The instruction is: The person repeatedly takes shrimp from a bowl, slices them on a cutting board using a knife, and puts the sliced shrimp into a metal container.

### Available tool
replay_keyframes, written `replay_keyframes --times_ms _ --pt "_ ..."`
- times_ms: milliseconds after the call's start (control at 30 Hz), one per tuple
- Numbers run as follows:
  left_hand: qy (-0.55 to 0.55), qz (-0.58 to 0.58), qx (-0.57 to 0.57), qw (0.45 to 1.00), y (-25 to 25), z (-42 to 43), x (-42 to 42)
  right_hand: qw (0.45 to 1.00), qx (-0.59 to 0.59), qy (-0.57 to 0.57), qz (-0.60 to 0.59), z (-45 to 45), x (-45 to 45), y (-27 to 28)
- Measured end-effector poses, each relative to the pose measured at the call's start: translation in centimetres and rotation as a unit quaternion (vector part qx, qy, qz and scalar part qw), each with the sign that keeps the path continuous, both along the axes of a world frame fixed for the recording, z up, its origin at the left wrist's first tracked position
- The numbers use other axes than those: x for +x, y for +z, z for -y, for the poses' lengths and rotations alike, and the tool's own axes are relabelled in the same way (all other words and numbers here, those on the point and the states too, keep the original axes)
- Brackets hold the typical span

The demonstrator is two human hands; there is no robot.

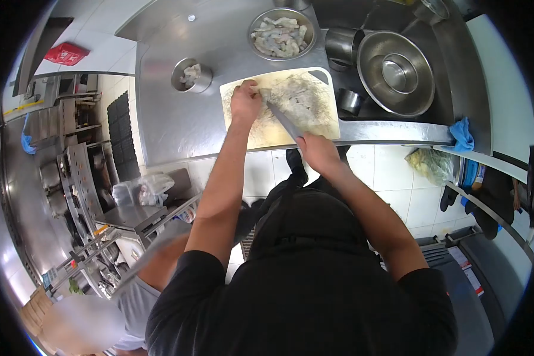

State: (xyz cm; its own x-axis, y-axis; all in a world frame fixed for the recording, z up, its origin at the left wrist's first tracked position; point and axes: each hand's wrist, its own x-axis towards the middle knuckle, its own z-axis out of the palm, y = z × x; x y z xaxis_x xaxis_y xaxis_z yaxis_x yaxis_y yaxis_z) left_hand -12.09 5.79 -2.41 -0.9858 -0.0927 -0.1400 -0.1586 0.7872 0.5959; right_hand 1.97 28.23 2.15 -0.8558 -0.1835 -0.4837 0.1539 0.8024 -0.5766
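My right hand [320, 153] is closed around the handle of a knife [285, 121]. Its blade slants up and left over a worn, knife-scored cutting board [302, 107]. On the board's left part, my left hand [246, 102] has its fingers curled on a small pale raw piece [265, 94] beside the blade tip. The fingers hide some of that piece. Behind the board stands a steel bowl [254, 44] heaped with pale, greyish raw pieces that look like shrimp. A smaller steel pot [203, 79] to the left holds a few pale pieces.
At right, a sink area holds a large steel basin [424, 77], a steel pot [340, 46] and a small steel cup [350, 102]. A blue cloth [461, 134] hangs at the counter's right end. Another person in a grey shirt [137, 311] is at lower left.
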Motion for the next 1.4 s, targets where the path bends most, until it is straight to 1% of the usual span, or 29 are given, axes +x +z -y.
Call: replay_keyframes --times_ms 67,167,267,367,467,600,767,867,967,1100,1233,1400 --pt "-0.034 -0.041 -0.003 0.999 0.5 -0.1 0.5 1.0 0.006 -0.003 -0.002 -0.4 0.1 0.5" --pt "-0.097 -0.076 -0.076 0.99 2.4 -0.6 1.2 1.0 0.012 0.006 -0.013 -0.7 0.1 0.2" --pt "-0.263 -0.071 -0.089 0.958 2.3 0.5 0.6 1.0 0.016 0.009 -0.011 -0.9 -0.4 0.1" --pt "-0.286 -0.038 -0.11 0.951 2.5 1.0 -0.3 1.0 0.02 0.014 -0.006 -0.9 -1.1 1.2" --pt "-0.252 0.028 -0.077 0.964 2.4 1.7 -1.0 0.999 0.026 0.026 -0.007 -1.4 -1.8 1.6" --pt "-0.197 0.021 -0.028 0.98 2.1 2.4 -0.5 0.999 0.04 0.021 -0.007 -1.5 -2.5 2.6" --pt "-0.108 0.024 0.054 0.992 0.3 2.3 0.7 0.997 0.051 0.037 -0.05 -1.1 -3.8 1.5" --pt "-0.089 0.004 0.048 0.995 1.1 1.7 1.4 0.992 0.067 0.054 -0.09 -0.7 -4.9 0.8" --pt "-0.091 0.001 0.01 0.996 1.9 1.3 1.4 0.988 0.075 0.066 -0.115 -0.5 -6.0 0.6" --pt "-0.097 -0.014 0.015 0.995 0.6 1.9 1.1 0.985 0.074 0.072 -0.139 0.0 -6.7 0.9" --pt "-0.096 -0.018 0.019 0.995 0.7 1.8 1.1 0.986 0.077 0.072 -0.131 0.4 -7.0 1.1" --pt "-0.107 -0.035 0.023 0.993 1.1 1.5 1.4 0.992 0.065 0.07 -0.083 1.7 -7.9 -1.3"
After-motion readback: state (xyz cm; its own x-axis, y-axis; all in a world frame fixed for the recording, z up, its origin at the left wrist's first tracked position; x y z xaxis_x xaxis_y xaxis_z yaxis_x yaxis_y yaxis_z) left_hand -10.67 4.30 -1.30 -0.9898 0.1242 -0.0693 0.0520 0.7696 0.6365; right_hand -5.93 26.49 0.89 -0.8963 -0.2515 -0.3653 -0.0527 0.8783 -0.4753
